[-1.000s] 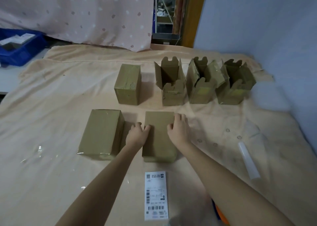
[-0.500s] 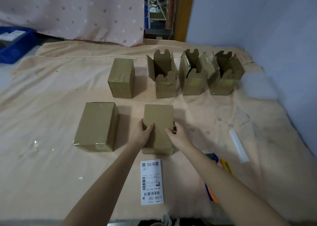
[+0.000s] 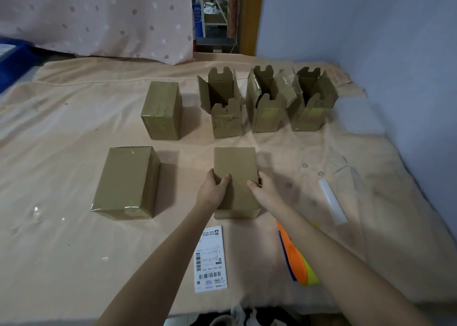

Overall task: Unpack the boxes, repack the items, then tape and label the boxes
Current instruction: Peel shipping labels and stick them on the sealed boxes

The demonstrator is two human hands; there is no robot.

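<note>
On the cloth, left hand [image 3: 214, 187] and right hand [image 3: 265, 188] each grip the plain box [image 3: 236, 175], thumbs on top.

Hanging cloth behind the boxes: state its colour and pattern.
Pale pink hanging cloth with scattered white and darker pink spots; head view.

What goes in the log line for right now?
left hand grips closed box | right hand grips same box | shipping label lies nearer, unstuck

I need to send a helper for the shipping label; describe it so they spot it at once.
On the peach cloth, look at the near edge, just in front of the plain box both hands hold. The label lies flat there: the only white printed slip with barcodes.
</note>
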